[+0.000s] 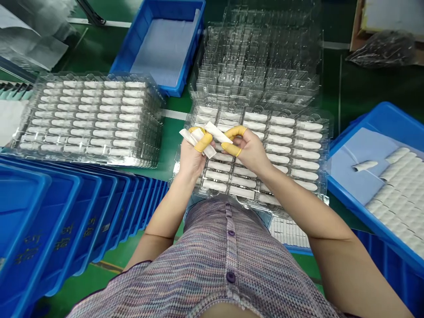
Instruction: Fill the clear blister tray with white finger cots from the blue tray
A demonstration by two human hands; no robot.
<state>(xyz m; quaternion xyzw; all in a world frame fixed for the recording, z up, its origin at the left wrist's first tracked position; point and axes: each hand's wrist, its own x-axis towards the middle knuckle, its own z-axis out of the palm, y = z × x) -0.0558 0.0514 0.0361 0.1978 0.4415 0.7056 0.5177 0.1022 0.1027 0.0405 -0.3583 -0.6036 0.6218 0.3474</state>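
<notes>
My left hand (194, 152) is closed on several flat white strips (209, 151), their ends sticking out past the fingers. Between the thumb and forefinger of my right hand (247, 148) is another white strip (217, 133), tilted and close to the first bunch. Yellow covers sit on the thumb and forefinger of both hands. Directly below is a clear plastic tray (323, 187) with rows of elongated white parts (306, 175) in its pockets. My hands and forearms hide some of those pockets. What kind of parts these are, I cannot tell.
Stacked clear trays (145, 141) filled with white parts stand left. Clear blister trays (258, 57) rise behind. A blue bin (115, 66) lined with a sheet is at the back; another blue bin (384, 110) at right holds white parts. Nested blue bins (73, 207) line the lower left.
</notes>
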